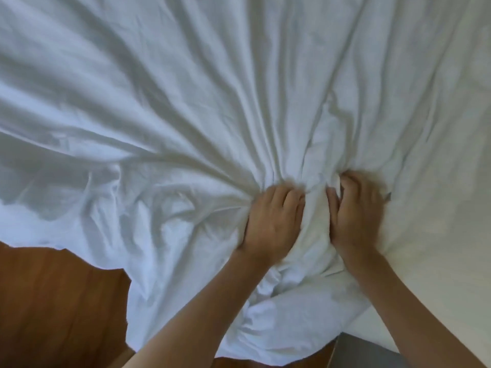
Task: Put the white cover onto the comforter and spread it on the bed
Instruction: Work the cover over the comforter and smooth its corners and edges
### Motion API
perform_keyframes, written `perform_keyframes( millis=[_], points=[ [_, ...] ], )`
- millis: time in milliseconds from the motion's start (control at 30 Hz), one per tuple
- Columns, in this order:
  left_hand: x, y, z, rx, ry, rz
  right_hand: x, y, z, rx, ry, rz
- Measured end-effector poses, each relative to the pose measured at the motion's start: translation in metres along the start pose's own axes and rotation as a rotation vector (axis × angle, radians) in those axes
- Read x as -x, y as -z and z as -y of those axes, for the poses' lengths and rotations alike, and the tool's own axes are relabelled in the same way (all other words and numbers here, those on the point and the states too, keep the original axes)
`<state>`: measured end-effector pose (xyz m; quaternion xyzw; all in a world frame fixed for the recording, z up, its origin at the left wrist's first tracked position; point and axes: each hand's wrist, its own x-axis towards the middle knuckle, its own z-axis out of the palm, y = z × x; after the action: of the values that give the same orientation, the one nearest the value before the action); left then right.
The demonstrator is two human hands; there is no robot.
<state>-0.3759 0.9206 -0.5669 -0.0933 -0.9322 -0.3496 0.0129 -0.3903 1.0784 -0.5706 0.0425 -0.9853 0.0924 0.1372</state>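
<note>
White cover (186, 102), heavily creased, lies spread over the bed (457, 181) and hangs off its near edge above the wooden floor (58, 301). Left hand (273, 221) and right hand (358, 216) sit side by side near that edge, each with fingers curled into a bunched fistful of cover; creases fan outward from them.
</note>
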Motion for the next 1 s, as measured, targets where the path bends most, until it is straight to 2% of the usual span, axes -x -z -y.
perform_keyframes(
  millis=[67, 100, 167, 233, 333, 467, 567, 600, 733, 800, 900, 1000],
  points=[
    [0.026, 0.009, -0.002, 0.008, -0.166, -0.085, 0.026, 0.018, 0.006, -0.103, 0.148, -0.046],
    [0.042, 0.016, -0.001, 0.01, -0.265, -0.085, 0.044, 0.027, 0.012, -0.15, 0.279, 0.01],
    [0.082, 0.027, 0.005, -0.015, -0.458, 0.025, 0.091, 0.045, 0.014, -0.193, 0.53, 0.193],
    [0.123, 0.035, 0.013, -0.082, -0.559, 0.183, 0.132, 0.059, 0.004, -0.188, 0.612, 0.34],
    [0.151, 0.037, 0.018, -0.181, -0.483, 0.337, 0.153, 0.064, -0.009, -0.202, 0.548, 0.422],
    [0.148, 0.043, 0.003, -0.137, -0.329, 0.454, 0.144, 0.057, -0.009, -0.226, 0.62, 0.434],
    [0.158, 0.046, -0.001, -0.087, -0.424, 0.487, 0.134, 0.05, -0.008, -0.227, 0.663, 0.411],
    [0.162, 0.044, -0.003, -0.153, -0.468, 0.492, 0.132, 0.049, -0.007, -0.234, 0.667, 0.397],
    [0.172, 0.037, -0.052, -0.401, -0.468, 0.697, 0.141, 0.073, -0.011, -0.264, 0.603, 0.391],
    [0.177, 0.022, -0.099, -0.393, -0.392, 0.674, 0.154, 0.1, -0.037, -0.271, 0.567, 0.397],
    [0.199, -0.031, -0.177, -0.33, -0.175, 0.744, 0.163, 0.156, -0.101, -0.208, 0.475, 0.402],
    [0.222, -0.082, -0.24, -0.28, -0.176, 0.513, 0.163, 0.216, -0.158, -0.107, 0.389, 0.339]
  ],
)
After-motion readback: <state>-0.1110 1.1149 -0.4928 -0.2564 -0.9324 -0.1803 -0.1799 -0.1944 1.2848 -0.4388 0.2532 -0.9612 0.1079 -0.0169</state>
